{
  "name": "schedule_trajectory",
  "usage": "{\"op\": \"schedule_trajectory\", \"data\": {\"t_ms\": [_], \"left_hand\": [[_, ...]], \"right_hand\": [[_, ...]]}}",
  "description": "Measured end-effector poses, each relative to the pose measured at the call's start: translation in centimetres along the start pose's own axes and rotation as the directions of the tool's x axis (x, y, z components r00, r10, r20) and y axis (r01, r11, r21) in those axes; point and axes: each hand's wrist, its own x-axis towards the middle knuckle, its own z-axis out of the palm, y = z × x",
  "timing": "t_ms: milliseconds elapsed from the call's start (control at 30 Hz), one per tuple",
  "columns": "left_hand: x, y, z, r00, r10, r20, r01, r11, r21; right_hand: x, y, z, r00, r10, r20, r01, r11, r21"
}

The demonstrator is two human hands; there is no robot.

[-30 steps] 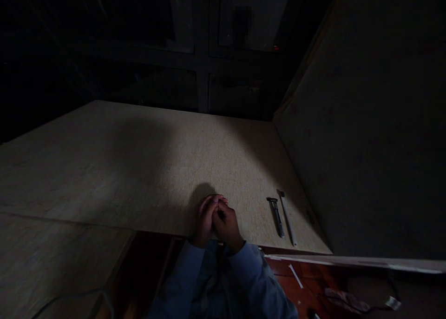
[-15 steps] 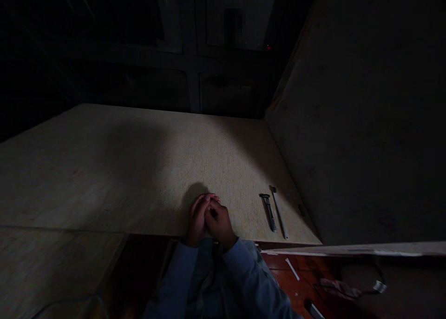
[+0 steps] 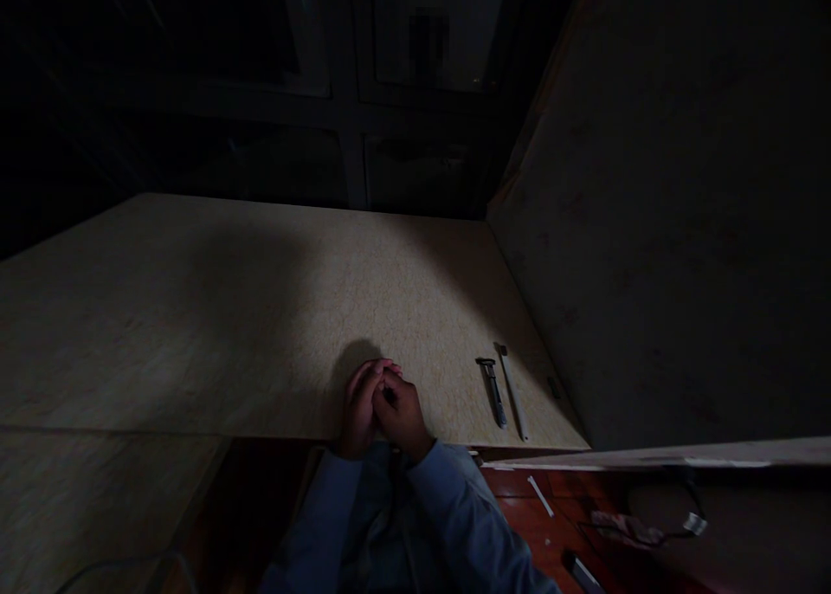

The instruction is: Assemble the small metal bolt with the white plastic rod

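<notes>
My left hand (image 3: 359, 410) and my right hand (image 3: 403, 415) are clasped together at the front edge of a pale, marbled tabletop (image 3: 363, 282). Their fingers are folded against each other, both hands closed. Between thumb and fingers is a dark hollow, and no object shows there. To the right of my hands lies a razor (image 3: 496, 395) with a dark head pointing away from me. Beside it, farther right, rests a toothbrush (image 3: 514, 395) with a pale handle and dark bristles. Neither hand touches the razor or the toothbrush.
A dark panel (image 3: 662, 256) rises along the table's right side, with a small dark object (image 3: 554, 388) at its foot. Dark window frames (image 3: 354, 161) stand behind. On the reddish floor (image 3: 519, 485) lie a white strip (image 3: 540, 496) and a cable (image 3: 666, 538).
The view has shifted slightly, so the table, razor and toothbrush appear a little farther left. My hands stay clasped in the same place on the table.
</notes>
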Motion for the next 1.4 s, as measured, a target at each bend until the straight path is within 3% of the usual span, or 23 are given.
{"op": "schedule_trajectory", "data": {"t_ms": [1400], "left_hand": [[0.28, -0.18, 0.01, 0.998, 0.048, 0.039, -0.047, 0.999, -0.022]], "right_hand": [[0.4, -0.16, -0.24, 1.0, -0.015, -0.006, 0.015, 1.0, -0.005]]}}
